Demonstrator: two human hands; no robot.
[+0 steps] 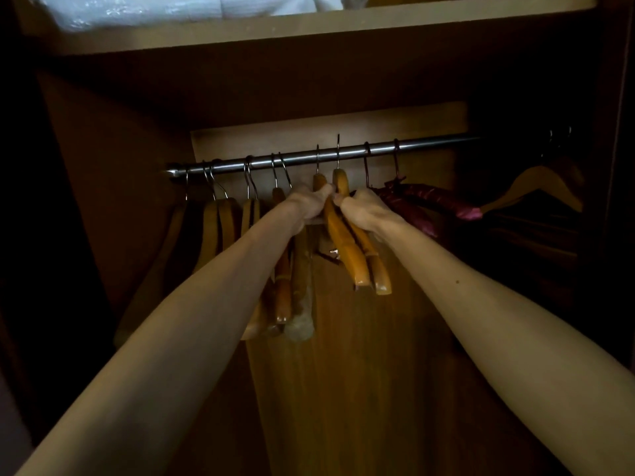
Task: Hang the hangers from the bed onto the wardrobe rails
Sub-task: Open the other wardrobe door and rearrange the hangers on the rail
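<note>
Honey-coloured wood everywhere in the single head view: two varnished wooden hangers with steel hooks at mid-rail, hooks just over or touching the round chrome wardrobe rail, whether fully seated hard to tell. Left hand curled shut around the neck of the nearer one, right hand closed on the neck of the other, fingers of both wrapped tight with no gap visible. Further left on the rail, already hung, a row of similar tan wooden hangers; further right, two padded dark-red satin hangers and, in shadow, one more pale wooden hanger. Above, a pale wooden shelf with white plastic-wrapped bedding. Judged well along: most of the rail filled, this pair being settled; bed out of sight, so remaining count unknown. No brand, label or legible writing anywhere.
</note>
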